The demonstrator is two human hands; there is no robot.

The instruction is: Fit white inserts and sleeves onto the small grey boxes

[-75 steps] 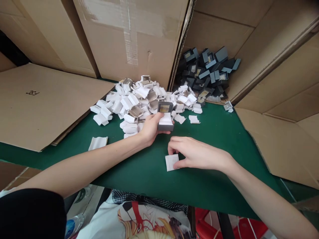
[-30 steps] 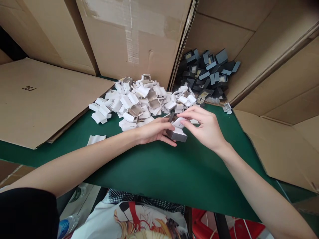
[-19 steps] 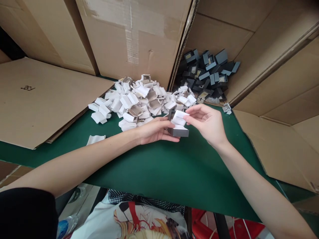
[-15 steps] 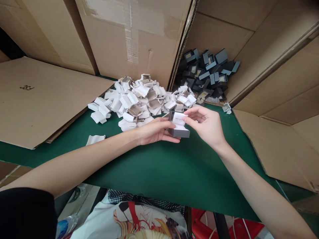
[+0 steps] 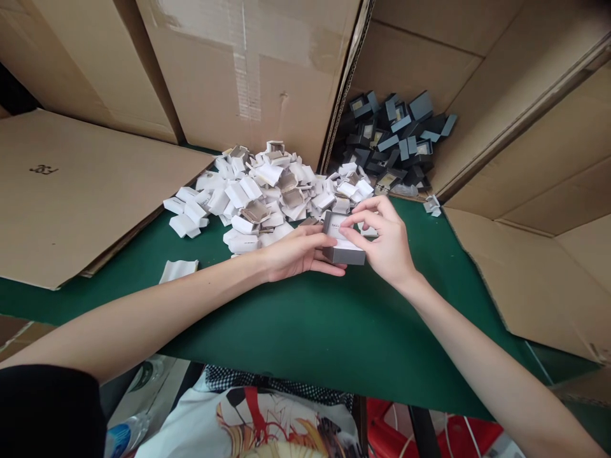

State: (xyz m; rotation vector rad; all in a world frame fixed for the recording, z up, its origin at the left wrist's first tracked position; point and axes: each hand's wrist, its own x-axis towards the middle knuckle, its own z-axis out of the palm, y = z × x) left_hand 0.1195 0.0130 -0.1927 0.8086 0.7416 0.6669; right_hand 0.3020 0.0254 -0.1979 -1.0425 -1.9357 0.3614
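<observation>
Head view: small grey box at middle of green worktop, just in front of white insert pile. Left hand closed on box's left side, fingers hiding that wall. Right hand pinching white insert at box's open top; print on it too small to read. Lid mostly hidden behind insert. Unclear whether box touches worktop. Dark box heap in carton behind, partly shadowed.

Grey box w/ white insert, green table, brown cardboard.
</observation>
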